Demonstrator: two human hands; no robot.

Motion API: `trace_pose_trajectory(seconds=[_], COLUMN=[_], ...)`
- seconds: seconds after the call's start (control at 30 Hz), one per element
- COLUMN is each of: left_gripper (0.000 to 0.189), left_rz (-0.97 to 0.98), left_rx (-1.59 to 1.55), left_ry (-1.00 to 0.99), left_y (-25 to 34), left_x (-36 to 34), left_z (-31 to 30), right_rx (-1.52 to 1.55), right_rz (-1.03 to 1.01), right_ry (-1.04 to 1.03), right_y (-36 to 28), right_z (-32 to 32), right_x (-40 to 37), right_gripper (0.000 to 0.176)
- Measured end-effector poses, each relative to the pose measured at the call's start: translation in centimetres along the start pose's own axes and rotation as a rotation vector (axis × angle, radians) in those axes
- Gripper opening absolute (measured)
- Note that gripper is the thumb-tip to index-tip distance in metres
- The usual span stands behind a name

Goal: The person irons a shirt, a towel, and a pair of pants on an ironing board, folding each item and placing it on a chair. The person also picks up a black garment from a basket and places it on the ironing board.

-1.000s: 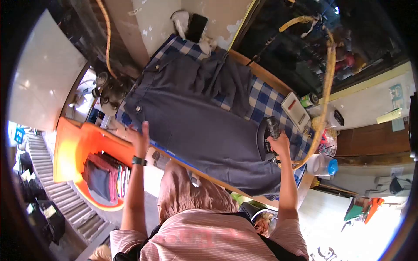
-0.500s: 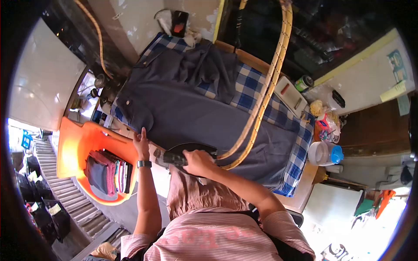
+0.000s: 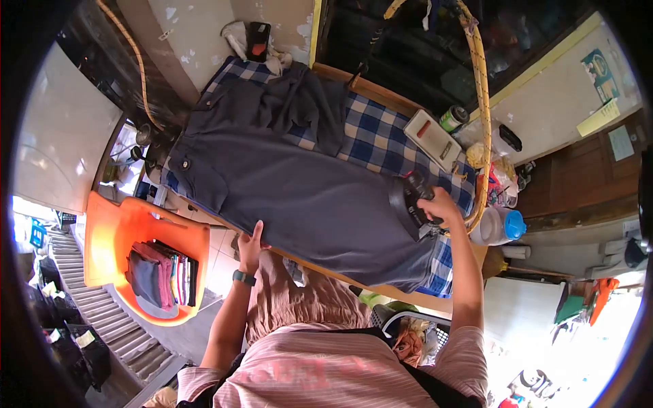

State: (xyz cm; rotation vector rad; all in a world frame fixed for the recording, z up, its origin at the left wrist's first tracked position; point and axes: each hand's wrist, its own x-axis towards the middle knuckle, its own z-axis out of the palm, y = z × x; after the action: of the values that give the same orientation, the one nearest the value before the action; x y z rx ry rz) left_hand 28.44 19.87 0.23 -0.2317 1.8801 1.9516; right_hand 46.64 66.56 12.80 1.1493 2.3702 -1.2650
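Dark grey trousers (image 3: 292,183) lie spread over a blue and white checked cloth (image 3: 374,132) on the table. My right hand (image 3: 439,206) is wrapped round the handle of a dark iron (image 3: 410,200), which rests on the trouser leg toward the right end. A yellow hose (image 3: 483,102) runs up from near the iron. My left hand (image 3: 252,245) is at the table's front edge, fingers apart, touching the lower edge of the trousers.
An orange chair (image 3: 109,238) holding folded clothes (image 3: 160,272) stands at the left. A white tray (image 3: 433,139), a can (image 3: 454,118) and a blue-lidded container (image 3: 503,226) are at the right. Below the table is a basket (image 3: 442,334).
The iron in my right hand has moved from the front edge to the right end of the trousers. My left hand has shifted right along the edge. The view has shifted slightly.
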Motion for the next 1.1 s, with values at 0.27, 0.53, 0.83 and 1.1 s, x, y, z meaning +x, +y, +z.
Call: trace_pose_trajectory(seconds=[0.27, 0.53, 0.83, 1.1], left_gripper=[0.033, 0.038, 0.041, 0.037], left_rz=[0.083, -0.010, -0.146, 0.187], left_rx=[0.039, 0.114, -0.126, -0.146], left_ry=[0.179, 0.180, 0.136, 0.604], left_y=[-0.9, -2.8, -2.5, -1.9], left_x=[-1.2, -0.6, -0.7, 4.3], left_z=[-0.4, -1.0, -0.8, -3.2], right_rx=[-0.377, -0.651, -0.809, -0.317], right_rz=[-0.476, -0.720, -0.336, -0.179], right_ry=[-0.172, -0.393, -0.714, -0.089], right_y=[-11.1, -8.0, 5.6, 2.8], right_z=[12.1, 8.7, 3.7, 0.9], right_x=[-0.6, 0.9, -16.5, -12.4], right_gripper=[0.040, 0.031, 0.061, 0.066])
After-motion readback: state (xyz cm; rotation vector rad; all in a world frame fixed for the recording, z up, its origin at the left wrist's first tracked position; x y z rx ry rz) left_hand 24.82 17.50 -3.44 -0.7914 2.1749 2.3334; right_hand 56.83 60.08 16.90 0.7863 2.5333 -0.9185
